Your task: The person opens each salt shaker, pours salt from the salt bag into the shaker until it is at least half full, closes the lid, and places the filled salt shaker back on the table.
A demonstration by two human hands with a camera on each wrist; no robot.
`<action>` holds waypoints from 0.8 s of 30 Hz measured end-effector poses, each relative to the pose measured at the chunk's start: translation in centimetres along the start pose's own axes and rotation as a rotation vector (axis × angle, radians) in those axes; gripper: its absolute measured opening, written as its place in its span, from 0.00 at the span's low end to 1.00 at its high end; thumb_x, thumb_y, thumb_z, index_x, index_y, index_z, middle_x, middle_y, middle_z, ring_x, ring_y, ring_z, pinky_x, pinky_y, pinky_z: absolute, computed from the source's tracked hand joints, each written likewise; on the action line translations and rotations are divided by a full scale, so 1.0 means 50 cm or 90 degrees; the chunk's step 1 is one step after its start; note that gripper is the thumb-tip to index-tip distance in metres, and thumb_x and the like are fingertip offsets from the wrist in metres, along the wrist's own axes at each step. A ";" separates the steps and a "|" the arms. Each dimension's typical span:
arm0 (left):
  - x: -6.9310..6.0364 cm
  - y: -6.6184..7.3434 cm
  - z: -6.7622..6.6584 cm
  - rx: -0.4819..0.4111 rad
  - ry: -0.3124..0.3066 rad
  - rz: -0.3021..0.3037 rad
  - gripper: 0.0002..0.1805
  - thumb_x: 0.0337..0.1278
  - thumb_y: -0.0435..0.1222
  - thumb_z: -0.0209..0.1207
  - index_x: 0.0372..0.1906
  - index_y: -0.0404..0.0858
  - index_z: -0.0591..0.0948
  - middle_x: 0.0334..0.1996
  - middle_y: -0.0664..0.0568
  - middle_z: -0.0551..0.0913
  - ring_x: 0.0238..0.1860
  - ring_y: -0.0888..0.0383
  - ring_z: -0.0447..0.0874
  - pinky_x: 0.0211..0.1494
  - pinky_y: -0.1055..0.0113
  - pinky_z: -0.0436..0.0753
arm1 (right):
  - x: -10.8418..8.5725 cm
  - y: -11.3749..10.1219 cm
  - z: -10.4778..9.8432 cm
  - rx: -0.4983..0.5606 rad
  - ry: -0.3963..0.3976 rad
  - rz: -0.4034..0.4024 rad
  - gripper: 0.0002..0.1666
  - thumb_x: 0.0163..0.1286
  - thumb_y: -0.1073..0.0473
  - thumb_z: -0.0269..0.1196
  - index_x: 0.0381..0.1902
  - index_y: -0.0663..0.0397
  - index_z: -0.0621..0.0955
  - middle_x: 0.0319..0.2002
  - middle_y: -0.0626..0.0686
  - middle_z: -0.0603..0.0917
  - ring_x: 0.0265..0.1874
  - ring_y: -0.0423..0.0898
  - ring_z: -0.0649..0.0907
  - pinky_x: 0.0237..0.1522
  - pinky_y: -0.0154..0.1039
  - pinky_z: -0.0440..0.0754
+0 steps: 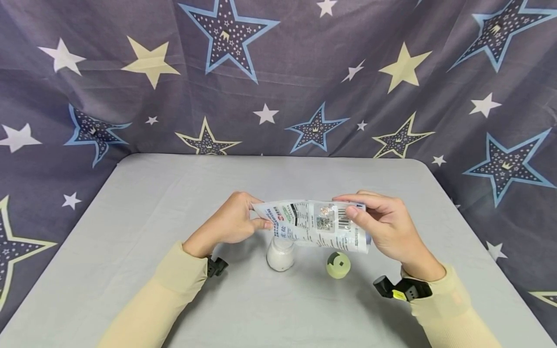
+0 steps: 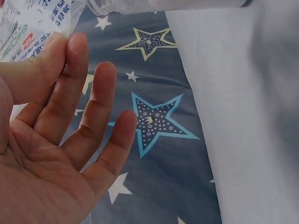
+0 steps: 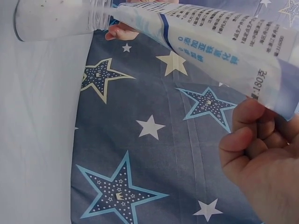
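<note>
One bag above jar, green cap in head view only

I wear pale yellow sleeves and two black wrist cameras; the right camera bears a bright yellow label.

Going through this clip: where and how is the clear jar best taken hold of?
Probably round the body of the jar, below its threaded neck, coming low from the near side. It stands upright with its curved wall exposed there, while the packet hides its mouth in the head view.
</note>
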State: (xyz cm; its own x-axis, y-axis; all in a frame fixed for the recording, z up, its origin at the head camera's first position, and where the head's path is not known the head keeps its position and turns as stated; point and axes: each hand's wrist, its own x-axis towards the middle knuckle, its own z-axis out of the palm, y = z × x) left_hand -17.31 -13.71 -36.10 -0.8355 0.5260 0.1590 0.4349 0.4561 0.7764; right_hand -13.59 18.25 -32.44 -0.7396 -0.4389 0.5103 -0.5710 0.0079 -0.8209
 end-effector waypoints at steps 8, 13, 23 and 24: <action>0.001 -0.002 -0.002 0.000 0.002 0.007 0.10 0.51 0.28 0.73 0.40 0.38 0.92 0.35 0.56 0.91 0.43 0.58 0.90 0.54 0.51 0.84 | 0.000 -0.001 0.001 -0.009 0.004 0.001 0.14 0.72 0.77 0.58 0.53 0.75 0.83 0.40 0.58 0.87 0.33 0.46 0.89 0.27 0.38 0.86; 0.000 0.000 -0.003 0.004 0.002 0.002 0.10 0.51 0.28 0.73 0.41 0.38 0.92 0.35 0.56 0.91 0.43 0.59 0.90 0.54 0.53 0.84 | 0.001 -0.004 0.001 -0.013 0.006 0.006 0.14 0.72 0.77 0.58 0.53 0.75 0.83 0.41 0.58 0.87 0.34 0.46 0.89 0.27 0.38 0.86; 0.000 0.002 -0.004 0.002 -0.005 -0.001 0.10 0.51 0.28 0.73 0.41 0.38 0.92 0.36 0.56 0.91 0.44 0.58 0.90 0.55 0.53 0.84 | 0.001 -0.003 -0.002 -0.020 0.009 0.022 0.14 0.73 0.76 0.58 0.53 0.74 0.83 0.44 0.58 0.88 0.36 0.46 0.89 0.30 0.39 0.87; 0.000 0.002 -0.004 0.001 -0.006 -0.003 0.10 0.51 0.28 0.73 0.41 0.38 0.91 0.36 0.56 0.91 0.44 0.58 0.90 0.55 0.54 0.83 | 0.001 -0.002 -0.003 -0.021 0.008 0.024 0.14 0.73 0.76 0.58 0.53 0.74 0.83 0.45 0.58 0.88 0.36 0.46 0.89 0.30 0.39 0.87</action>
State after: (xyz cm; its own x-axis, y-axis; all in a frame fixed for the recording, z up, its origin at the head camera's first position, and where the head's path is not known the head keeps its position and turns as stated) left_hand -17.32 -13.81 -35.89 -0.8341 0.5308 0.1498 0.4318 0.4595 0.7762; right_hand -13.60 18.34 -32.30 -0.7656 -0.4260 0.4821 -0.5534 0.0538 -0.8312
